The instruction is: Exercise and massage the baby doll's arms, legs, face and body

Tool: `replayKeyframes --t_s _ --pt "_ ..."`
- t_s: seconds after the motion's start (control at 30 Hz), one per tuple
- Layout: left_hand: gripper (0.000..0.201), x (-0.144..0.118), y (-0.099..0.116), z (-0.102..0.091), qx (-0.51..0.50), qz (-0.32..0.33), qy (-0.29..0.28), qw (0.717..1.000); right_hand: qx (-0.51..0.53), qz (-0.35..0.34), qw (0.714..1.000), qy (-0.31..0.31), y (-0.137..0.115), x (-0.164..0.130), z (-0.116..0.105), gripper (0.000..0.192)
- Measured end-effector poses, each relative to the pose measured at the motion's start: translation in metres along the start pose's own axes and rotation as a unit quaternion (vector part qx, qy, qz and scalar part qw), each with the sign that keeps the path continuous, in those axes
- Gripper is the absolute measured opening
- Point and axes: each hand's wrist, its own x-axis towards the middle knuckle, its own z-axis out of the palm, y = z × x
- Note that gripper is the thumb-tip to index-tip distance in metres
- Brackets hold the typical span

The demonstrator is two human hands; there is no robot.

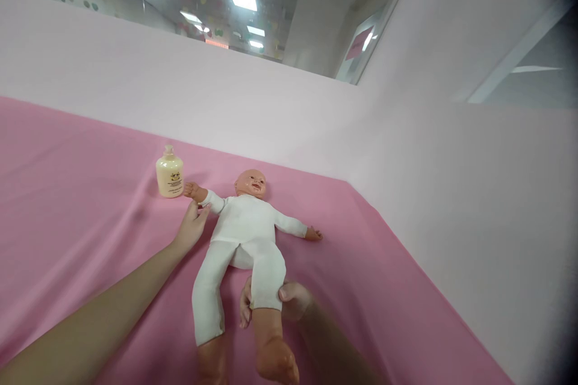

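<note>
A baby doll (246,222) in a white long-sleeved top and white trousers lies on its back, head away from me and bare feet toward me. My left hand (193,225) is closed at the doll's forearm on the left, near the sleeve cuff, with thumb and fingers about it. Below the knee, my right hand (293,299) wraps round the doll's leg (267,298) on the right; the fingers come out from underneath and the thumb rests on the outer side. Part of the right palm is hidden behind the leg.
A cream pump bottle (170,175) stands upright beside the doll's hand on the left. A pink sheet (90,192) with soft folds covers the surface. Behind it rises a white wall (180,93) with a window (226,0) above, and the wall continues along the right.
</note>
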Motion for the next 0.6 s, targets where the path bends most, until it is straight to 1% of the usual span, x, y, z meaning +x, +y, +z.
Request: replayKeyframes --t_s 0.1,0.3,0.37,0.43,0.53,0.6 --pt "0.035 0.000 -0.001 0.000 0.000 -0.002 0.007 1.000 -0.003 -0.006 0.998 -0.065 -0.003 0.003 0.004 0.063" --pt "0.033 0.000 -0.001 0.000 0.015 0.007 -0.002 1.000 -0.063 -0.050 0.981 -0.177 -0.011 0.014 0.007 0.071" --pt "0.035 0.000 -0.001 0.000 0.014 0.007 -0.004 1.000 -0.078 -0.051 0.976 -0.196 -0.011 0.015 0.005 0.072" --pt "0.035 0.000 0.000 0.000 0.010 0.009 -0.004 1.000 -0.081 -0.040 0.976 -0.200 -0.010 0.015 0.002 0.076" --pt "0.036 -0.001 0.001 0.000 0.008 0.003 -0.008 1.000 -0.068 -0.002 0.976 -0.207 -0.005 0.014 -0.005 0.081" --pt "0.038 -0.001 0.001 0.000 0.008 -0.004 -0.011 1.000 -0.053 0.026 0.974 -0.218 -0.001 0.014 -0.010 0.080"
